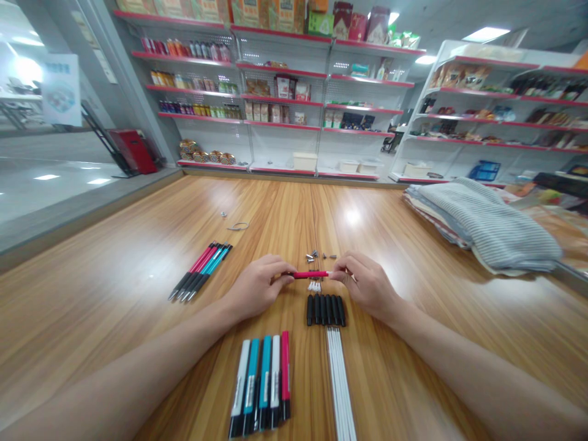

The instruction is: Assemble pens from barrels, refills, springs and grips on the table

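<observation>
The thumb and fingertips of your left hand (260, 285) pinch the dark end of a slim pink pen barrel (309, 275), while your right hand (367, 283) pinches its whitish end, holding it level above the wood-grain table (280, 226). Just below sit small white pieces (315, 286), then six black tubular grips (326, 310) and thin white refills (340, 386); farther left lie pink and blue pens with black grips (201, 269).

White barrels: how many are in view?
2: one white barrel left of two teal barrels, another white barrel between them and a pink barrel.
</observation>
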The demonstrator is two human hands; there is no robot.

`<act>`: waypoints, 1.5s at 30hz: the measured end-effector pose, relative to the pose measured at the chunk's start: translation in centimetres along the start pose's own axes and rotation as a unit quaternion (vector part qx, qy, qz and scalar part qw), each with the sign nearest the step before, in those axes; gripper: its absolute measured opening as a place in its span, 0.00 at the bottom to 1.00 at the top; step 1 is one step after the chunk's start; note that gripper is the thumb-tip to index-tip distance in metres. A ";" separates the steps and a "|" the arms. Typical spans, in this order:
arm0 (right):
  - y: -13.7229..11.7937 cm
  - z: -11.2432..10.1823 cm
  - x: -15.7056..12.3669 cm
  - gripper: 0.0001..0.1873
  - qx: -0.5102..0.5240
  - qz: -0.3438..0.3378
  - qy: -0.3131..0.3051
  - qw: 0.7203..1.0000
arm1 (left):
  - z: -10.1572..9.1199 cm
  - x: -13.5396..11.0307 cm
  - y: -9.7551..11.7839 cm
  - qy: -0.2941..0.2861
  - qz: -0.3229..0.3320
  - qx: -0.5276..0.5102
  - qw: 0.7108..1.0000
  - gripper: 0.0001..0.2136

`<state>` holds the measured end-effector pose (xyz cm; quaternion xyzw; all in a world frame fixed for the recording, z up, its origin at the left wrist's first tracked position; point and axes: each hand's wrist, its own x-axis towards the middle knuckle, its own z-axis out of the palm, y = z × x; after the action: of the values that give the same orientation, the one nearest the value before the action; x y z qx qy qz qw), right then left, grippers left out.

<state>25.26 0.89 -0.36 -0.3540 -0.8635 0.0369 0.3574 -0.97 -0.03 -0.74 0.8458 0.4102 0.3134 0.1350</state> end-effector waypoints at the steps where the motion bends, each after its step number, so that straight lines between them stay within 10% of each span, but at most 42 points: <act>1: 0.0 0.0 0.0 0.08 -0.003 0.002 -0.002 1.000 | 0.0 0.0 0.0 0.000 0.000 0.000 1.000 0.08; 45: -0.6 0.1 -0.3 0.05 -0.008 -0.036 0.019 0.999 | -0.1 0.1 0.1 0.025 -0.018 -0.031 0.999 0.09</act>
<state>24.99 0.27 -0.42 -0.3261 -0.8689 0.0107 0.3723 -0.92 -0.04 -0.61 0.8257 0.4188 0.3441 0.1565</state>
